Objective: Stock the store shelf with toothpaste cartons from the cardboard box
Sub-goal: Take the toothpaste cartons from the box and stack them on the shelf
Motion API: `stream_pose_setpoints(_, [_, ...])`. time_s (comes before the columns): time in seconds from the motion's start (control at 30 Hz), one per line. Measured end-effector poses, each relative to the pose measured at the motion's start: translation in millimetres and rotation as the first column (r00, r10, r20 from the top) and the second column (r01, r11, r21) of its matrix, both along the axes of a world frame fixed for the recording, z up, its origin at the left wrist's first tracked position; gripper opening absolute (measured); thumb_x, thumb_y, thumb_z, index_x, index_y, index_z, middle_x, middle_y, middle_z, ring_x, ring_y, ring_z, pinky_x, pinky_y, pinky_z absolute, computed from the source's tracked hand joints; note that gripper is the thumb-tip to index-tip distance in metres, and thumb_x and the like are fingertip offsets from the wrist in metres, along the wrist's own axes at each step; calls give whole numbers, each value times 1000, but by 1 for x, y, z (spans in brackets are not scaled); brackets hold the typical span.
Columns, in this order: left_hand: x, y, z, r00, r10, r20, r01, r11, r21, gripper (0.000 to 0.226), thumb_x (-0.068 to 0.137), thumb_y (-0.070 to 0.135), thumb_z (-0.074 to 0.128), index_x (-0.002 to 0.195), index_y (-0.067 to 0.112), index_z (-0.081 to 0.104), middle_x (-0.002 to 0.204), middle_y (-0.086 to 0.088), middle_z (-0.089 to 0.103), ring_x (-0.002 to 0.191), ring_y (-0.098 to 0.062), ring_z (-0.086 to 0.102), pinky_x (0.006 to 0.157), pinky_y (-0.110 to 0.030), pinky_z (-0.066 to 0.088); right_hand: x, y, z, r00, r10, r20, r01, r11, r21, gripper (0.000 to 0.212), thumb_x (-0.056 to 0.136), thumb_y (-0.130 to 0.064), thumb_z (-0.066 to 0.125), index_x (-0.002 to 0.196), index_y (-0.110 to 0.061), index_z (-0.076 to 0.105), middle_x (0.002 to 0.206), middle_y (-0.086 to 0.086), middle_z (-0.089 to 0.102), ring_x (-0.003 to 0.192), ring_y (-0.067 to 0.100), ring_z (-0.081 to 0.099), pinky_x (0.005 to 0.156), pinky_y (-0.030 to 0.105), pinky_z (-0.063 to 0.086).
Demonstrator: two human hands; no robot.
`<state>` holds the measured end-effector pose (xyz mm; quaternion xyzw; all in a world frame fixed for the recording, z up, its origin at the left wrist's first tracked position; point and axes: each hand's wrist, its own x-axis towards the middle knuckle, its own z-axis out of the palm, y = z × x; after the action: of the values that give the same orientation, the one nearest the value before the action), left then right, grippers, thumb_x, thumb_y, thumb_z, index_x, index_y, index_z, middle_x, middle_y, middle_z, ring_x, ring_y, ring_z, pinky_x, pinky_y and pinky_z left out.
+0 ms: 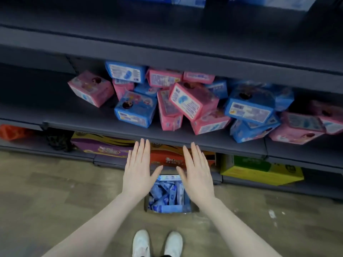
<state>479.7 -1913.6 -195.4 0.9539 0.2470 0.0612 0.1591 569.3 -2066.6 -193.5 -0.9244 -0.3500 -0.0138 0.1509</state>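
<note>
Both flat hands [168, 175] grip nothing above cardboard box [169, 210]

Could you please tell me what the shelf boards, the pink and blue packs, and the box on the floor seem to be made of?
The shelf boards look like dark matte painted metal, judging by their thin, straight front lips. The pink and blue packs seem to be printed cardboard with a slight sheen, given their sharp folded edges, though the picture is blurred. The box on the floor appears to be plain brown cardboard; only its rim shows.
</note>
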Motion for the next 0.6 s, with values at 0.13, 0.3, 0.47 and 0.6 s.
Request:
stream_pose_setpoints(0.13, [-6,-10,-65,994,-52,-94,46,996,-73,87,79,66,18,146,14,-2,156,-3,5,143,-16,0,115,-33,2,-6,-12,-62,991,-75,-113,69,996,-60,61,85,-30,60,139,-10,40,147,16,37,134,31,39,113,36,25])
stream_pose_setpoints(0.3, [-7,-11,-139,974,-67,-214,41,992,-122,90,79,65,22,149,10,8,157,-7,13,146,-23,8,115,-32,4,-12,-14,-145,965,-119,-233,94,989,-116,56,89,-30,57,138,-9,42,146,18,38,134,34,39,109,42,29])
stream_pose_setpoints(0.47, [-9,-18,-218,951,-87,-298,38,985,-168,84,91,52,44,150,11,0,159,-5,2,146,-20,0,117,-32,0,-15,-17,-229,923,-125,-363,72,985,-157,58,93,-31,53,143,-8,34,152,17,27,141,32,26,114,38,21])
stream_pose_setpoints(0.6, [-13,-26,-293,884,-123,-450,11,970,-243,89,89,59,42,150,14,-6,159,-4,-6,146,-19,-7,118,-33,-1,-17,-19,-306,856,-129,-500,-24,958,-286,65,97,-41,41,149,-14,14,157,11,9,146,24,8,117,34,10])
